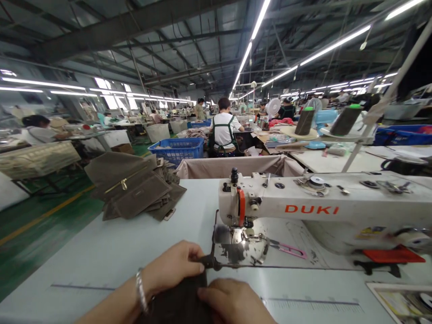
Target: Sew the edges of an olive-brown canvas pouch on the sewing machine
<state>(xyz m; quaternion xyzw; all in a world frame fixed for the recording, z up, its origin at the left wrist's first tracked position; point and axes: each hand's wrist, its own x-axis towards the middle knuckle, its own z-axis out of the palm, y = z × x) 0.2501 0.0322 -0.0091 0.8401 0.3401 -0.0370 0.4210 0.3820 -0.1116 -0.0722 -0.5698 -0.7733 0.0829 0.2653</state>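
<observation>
Both my hands grip one dark brown fabric piece (182,299) at the front edge of the table. My left hand (172,265), with a silver bracelet on its wrist, pinches the upper edge of the fabric. My right hand (232,299) closes on its right side, thumb on top. Just beyond my fingers is the metal work plate of a white sewing machine (263,198) marked DUKI. Pink-handled thread snips (290,249) lie on the machine bed. The lower part of the fabric runs out of view.
A pile of brown fabric pieces (138,189), one with a zipper, lies at the table's (84,252) back left. Behind stand a cloth-lined bin (236,167) and a blue basket (178,150). Thread cones (305,121) stand back right. A person (224,128) sits ahead.
</observation>
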